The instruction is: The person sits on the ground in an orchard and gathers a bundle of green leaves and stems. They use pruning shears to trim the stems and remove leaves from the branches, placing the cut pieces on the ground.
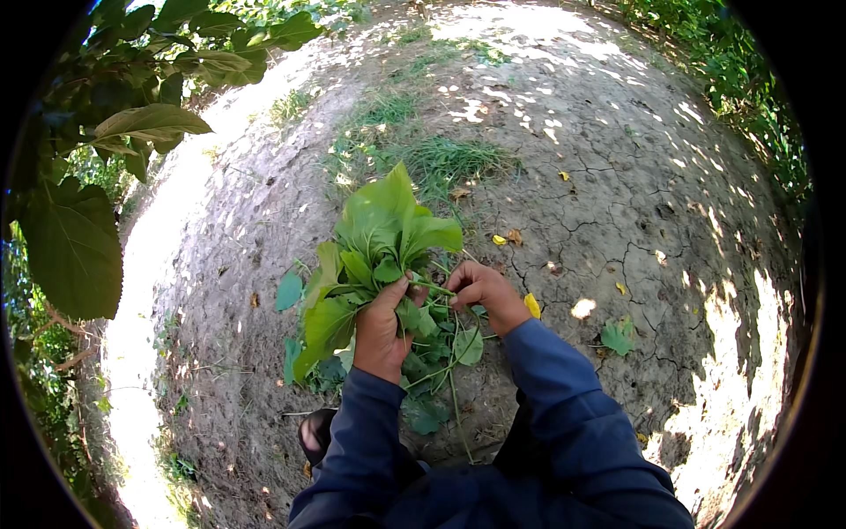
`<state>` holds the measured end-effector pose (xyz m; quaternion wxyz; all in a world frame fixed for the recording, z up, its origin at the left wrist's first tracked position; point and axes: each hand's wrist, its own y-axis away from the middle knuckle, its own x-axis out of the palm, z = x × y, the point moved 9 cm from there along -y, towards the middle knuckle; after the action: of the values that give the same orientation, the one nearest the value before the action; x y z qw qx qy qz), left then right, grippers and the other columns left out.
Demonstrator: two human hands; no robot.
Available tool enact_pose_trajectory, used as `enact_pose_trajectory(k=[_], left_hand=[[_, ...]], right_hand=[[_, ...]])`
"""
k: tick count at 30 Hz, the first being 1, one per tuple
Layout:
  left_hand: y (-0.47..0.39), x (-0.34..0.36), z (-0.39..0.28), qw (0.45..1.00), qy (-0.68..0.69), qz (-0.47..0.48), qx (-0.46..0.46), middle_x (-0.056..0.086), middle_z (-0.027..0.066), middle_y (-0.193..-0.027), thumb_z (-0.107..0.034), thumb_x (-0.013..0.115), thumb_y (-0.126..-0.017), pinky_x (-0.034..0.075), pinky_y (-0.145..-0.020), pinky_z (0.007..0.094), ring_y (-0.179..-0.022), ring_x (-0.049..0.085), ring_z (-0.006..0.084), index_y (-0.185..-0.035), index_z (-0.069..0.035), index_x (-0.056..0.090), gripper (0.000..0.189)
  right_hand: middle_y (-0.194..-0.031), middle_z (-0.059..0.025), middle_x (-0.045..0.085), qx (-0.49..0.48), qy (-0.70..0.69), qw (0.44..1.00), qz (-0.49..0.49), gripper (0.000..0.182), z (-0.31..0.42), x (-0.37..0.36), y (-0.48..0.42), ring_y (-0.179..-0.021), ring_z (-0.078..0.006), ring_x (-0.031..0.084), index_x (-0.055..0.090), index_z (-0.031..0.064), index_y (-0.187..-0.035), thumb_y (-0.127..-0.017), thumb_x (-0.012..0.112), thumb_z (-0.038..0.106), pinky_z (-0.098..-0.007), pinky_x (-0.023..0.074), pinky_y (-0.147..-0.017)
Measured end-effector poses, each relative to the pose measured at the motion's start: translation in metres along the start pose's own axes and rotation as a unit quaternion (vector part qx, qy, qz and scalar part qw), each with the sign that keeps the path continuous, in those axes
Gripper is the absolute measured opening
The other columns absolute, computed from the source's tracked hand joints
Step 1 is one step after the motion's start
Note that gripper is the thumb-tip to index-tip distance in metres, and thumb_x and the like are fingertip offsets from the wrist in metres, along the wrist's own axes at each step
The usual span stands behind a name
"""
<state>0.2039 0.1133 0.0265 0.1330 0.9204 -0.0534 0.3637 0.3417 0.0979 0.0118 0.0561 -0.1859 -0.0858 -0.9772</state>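
My left hand (383,327) grips a bunch of large green leaves (373,228) at its gathered base, thumb on top. The broad blades fan out ahead of the hand and to its left. To the right, the fingertips of my right hand (486,294) pinch a green stem (431,286) that runs out from the bunch. Below both hands a heap of cut leafy stems (423,370) lies on the ground, partly hidden by my left hand and the bunch. One long thin stem (457,410) from it reaches down towards my body.
Cracked dry soil (581,218) spreads all around, with grass tufts (456,159) ahead. Leafy branches (73,244) hang close on the left. Fallen yellow leaves (532,305) and a green leaf (618,336) lie to the right. My sandalled foot (316,433) is beside my left forearm.
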Motion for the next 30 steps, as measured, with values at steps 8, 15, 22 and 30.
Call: enact_pose_trajectory(k=[8,15,22,30], left_hand=[[0.005,-0.013,0.006,0.999,0.02,-0.023,-0.011,0.056,0.0049,-0.089,-0.001,0.057,-0.079,0.05,-0.075,0.032,-0.08,0.055,0.015,-0.095,-0.003,0.054,0.017],[0.006,-0.021,0.006,0.997,-0.06,-0.03,0.031,0.057,0.0054,-0.09,-0.001,0.058,-0.078,0.049,-0.072,0.0293,-0.08,0.055,0.0147,-0.094,-0.002,0.055,0.017],[0.003,-0.027,0.016,0.996,-0.084,-0.021,0.034,0.058,0.005,-0.085,-0.001,0.057,-0.078,0.045,-0.064,0.0264,-0.072,0.055,0.0141,-0.092,-0.001,0.056,0.014],[0.004,-0.013,0.024,0.996,-0.077,-0.014,0.036,0.057,0.0059,-0.09,-0.002,0.054,-0.081,0.047,-0.069,0.0268,-0.08,0.057,0.0149,-0.098,-0.001,0.054,0.017]], right_hand=[[-0.066,-0.0036,0.053,0.005,0.019,0.999,-0.044,0.018,-0.001,-0.007,-0.004,-0.055,-0.011,0.051,0.053,0.0014,-0.077,-0.06,0.059,0.001,-0.0229,0.0374,-0.049],[-0.069,-0.0042,0.056,0.005,0.069,0.995,-0.074,0.013,0.002,-0.016,-0.004,-0.055,-0.0108,0.051,0.054,0.0007,-0.071,-0.059,0.06,-0.001,-0.0231,0.0392,-0.052],[-0.069,-0.0041,0.057,-0.005,0.057,0.998,-0.038,0.013,-0.001,-0.012,-0.006,-0.059,-0.011,0.052,0.055,0.0012,-0.068,-0.056,0.06,0.0,-0.0235,0.0406,-0.055],[-0.07,-0.004,0.058,-0.026,0.061,0.997,0.048,0.014,-0.01,0.012,-0.003,-0.064,-0.0116,0.053,0.057,0.0008,-0.066,-0.052,0.062,0.002,-0.0226,0.0408,-0.057]])
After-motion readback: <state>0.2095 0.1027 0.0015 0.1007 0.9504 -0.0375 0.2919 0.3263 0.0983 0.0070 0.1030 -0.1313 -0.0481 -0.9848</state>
